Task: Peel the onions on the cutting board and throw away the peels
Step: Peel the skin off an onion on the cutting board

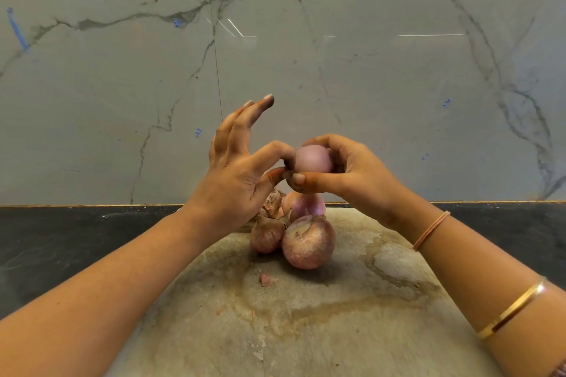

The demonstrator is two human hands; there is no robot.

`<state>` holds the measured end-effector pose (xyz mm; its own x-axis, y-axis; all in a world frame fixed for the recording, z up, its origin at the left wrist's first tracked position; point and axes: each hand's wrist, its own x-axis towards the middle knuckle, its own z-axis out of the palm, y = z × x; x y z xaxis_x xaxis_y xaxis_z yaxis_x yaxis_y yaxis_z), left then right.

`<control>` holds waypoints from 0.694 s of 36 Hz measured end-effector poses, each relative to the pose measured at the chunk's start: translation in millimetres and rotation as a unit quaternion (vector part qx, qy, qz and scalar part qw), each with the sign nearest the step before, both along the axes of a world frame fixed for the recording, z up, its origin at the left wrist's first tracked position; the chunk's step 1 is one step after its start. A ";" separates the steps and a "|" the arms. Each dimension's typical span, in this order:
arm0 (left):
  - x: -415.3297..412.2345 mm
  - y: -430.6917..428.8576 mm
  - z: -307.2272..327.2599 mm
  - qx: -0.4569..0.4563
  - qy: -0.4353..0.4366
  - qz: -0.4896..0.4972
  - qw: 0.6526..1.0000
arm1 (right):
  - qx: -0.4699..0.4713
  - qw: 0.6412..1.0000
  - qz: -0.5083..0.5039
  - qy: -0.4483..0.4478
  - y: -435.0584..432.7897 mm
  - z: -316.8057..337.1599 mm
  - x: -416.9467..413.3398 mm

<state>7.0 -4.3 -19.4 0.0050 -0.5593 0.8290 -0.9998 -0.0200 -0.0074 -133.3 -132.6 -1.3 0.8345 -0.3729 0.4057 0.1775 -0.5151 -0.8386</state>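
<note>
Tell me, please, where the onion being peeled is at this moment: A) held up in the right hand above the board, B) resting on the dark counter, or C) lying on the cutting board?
A: the right hand has its grip curled round the pale onion, well above the cutting board, while the left hand pinches at the onion's side with thumb and forefinger.

Soft even light, wide-angle edge bending.
</note>
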 end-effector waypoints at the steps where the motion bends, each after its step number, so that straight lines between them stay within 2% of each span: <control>1: -0.4 0.2 0.5 -0.002 0.005 0.001 1.000 | -0.001 1.000 -0.001 0.001 0.0 -0.1 0.2; 16: 0.1 0.8 0.4 0.001 -0.003 0.005 1.000 | -0.028 0.999 -0.017 -0.004 -0.2 -3.1 2.6; 21: -5.6 3.2 2.7 -0.010 0.094 -0.017 0.995 | -0.055 0.998 -0.008 -0.009 4.2 -4.1 3.0; 25: -4.4 1.0 0.3 -0.002 0.137 -0.024 0.990 | -0.128 0.992 -0.006 0.001 5.8 -5.4 2.2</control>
<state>2.6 -3.3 -19.1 0.2038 -0.5614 0.8020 -0.9638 0.0289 0.2651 -131.1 -126.7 -6.7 0.8317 -0.2672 0.4867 0.1687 -0.7136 -0.6800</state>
